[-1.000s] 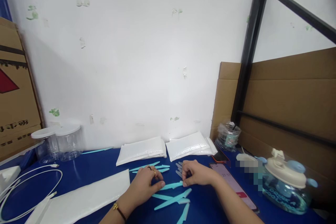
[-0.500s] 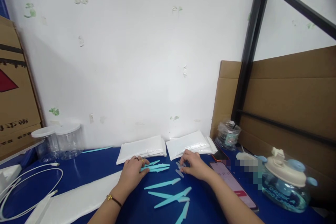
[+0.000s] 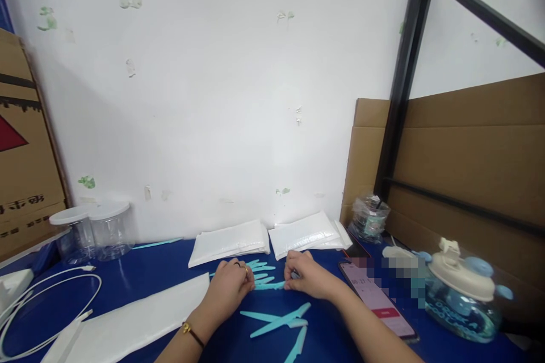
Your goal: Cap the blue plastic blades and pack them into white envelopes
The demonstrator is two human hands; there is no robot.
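Note:
A light-blue eyebrow razor (image 3: 271, 286) spans the gap between my two hands, close above or on the blue table. My left hand (image 3: 232, 282) pinches its left end between thumb and fingers. The fingers of my right hand (image 3: 309, 274) close on its right end, hiding the tip. Behind my left hand, more eyebrow razors (image 3: 260, 266) lie fanned out, partly covered by it. In front of the hands, two crossed razors (image 3: 279, 320) and another razor (image 3: 297, 345) rest on the table. Small translucent caps by my right hand are mostly hidden.
White padded mailers (image 3: 230, 241) and more mailers (image 3: 304, 233) lie along the wall. A long white packet (image 3: 136, 317) is left, near a white cable (image 3: 100, 289) and clear jars (image 3: 113, 232). A phone (image 3: 378, 300) and a water bottle (image 3: 462, 295) stand right.
My left hand has moved right and down from the fanned razors to the single razor that lay in front. My right hand has shifted slightly left and closed on its other end.

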